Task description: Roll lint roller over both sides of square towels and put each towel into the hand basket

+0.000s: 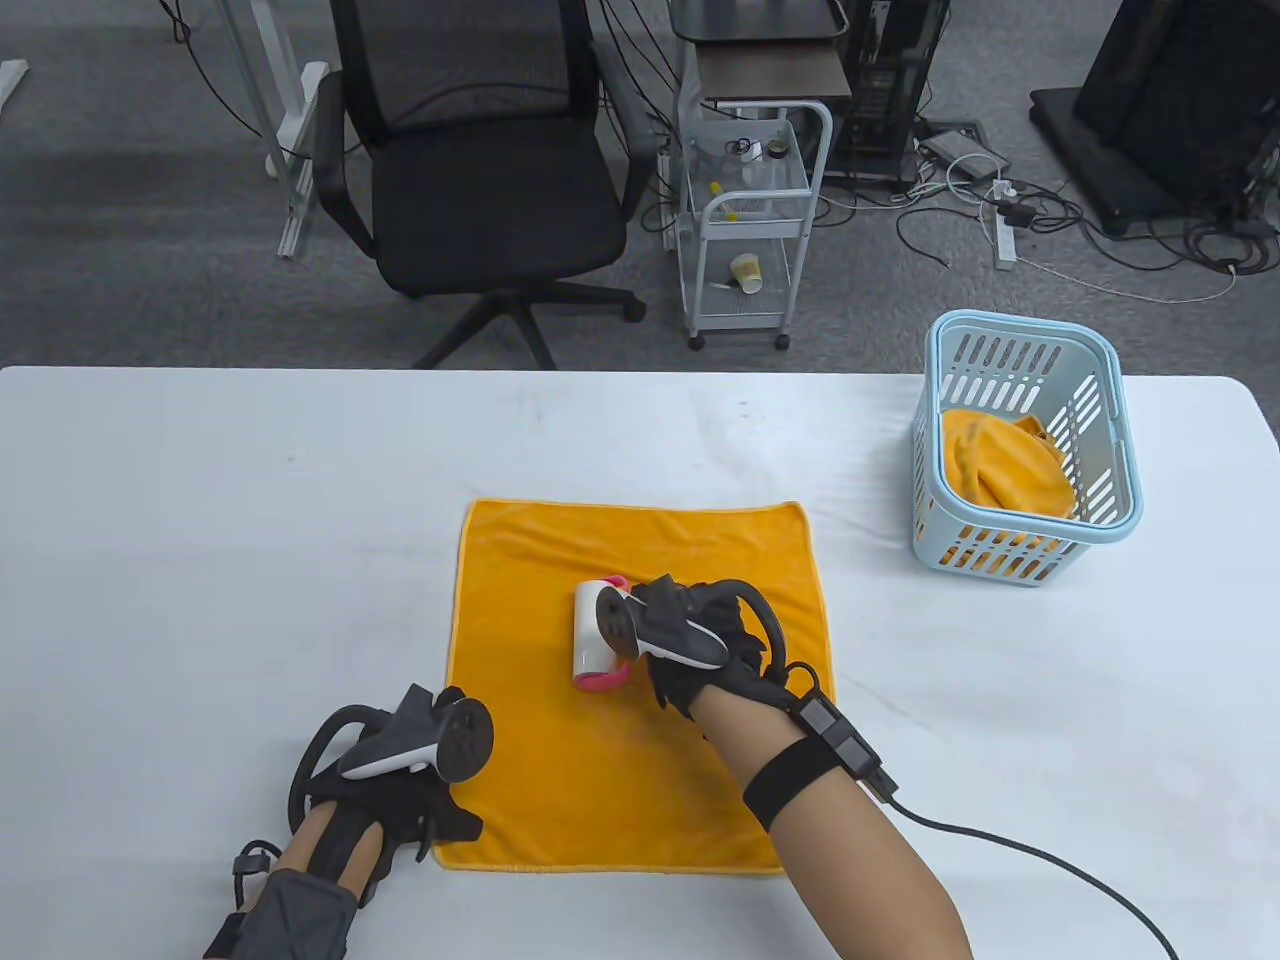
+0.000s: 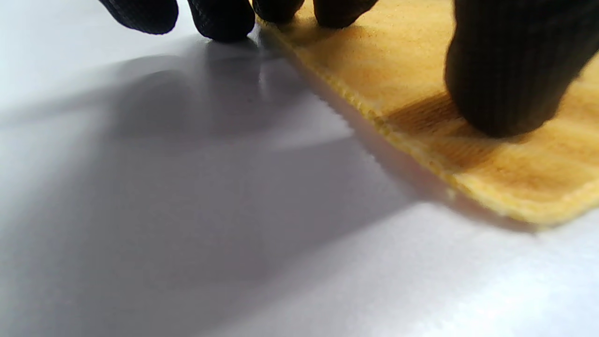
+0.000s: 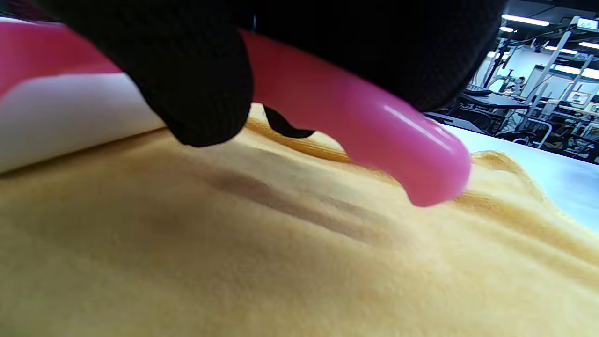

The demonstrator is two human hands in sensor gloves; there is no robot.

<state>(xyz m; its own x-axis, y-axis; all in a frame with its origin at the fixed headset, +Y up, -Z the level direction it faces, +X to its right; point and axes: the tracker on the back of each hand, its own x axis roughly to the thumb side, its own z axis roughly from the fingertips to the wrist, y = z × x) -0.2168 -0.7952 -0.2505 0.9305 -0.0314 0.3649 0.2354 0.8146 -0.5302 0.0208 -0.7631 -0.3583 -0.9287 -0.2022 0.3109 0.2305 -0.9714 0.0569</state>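
One towel lies flat mid-table, under both hands. Right hand grips the roller by its pink handle; the drum's long axis runs near-to-far, resting on the cloth. Left hand presses the near-left corner with fingertips, uncurled. Basket, far right, holds one orange towel.

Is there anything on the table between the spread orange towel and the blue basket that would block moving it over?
Nothing visible does. The table between the spread towel and the basket is bare white surface. The basket already holds another orange towel, but its top is open.
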